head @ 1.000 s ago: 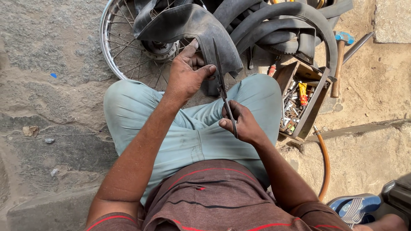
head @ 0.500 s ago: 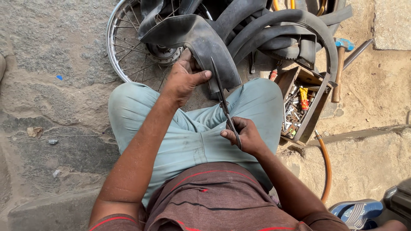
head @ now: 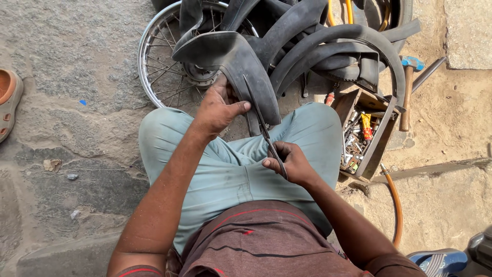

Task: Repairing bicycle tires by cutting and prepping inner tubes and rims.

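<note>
Cutting scissors [head: 264,131] half-hidden in right hand [head: 289,161]

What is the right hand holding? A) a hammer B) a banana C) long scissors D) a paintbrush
C: the right hand grips the handles of long dark scissors, whose blades reach up along the black rubber tube that the left hand holds; the hammer lies untouched on the ground.

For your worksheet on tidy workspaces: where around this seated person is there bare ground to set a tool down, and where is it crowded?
Bare stone lies left of the spoked wheel, toward the sandal. Bare sandy ground lies right of the hammer. Crowded: rubber tubes ahead, toolbox beside the right knee.
</note>
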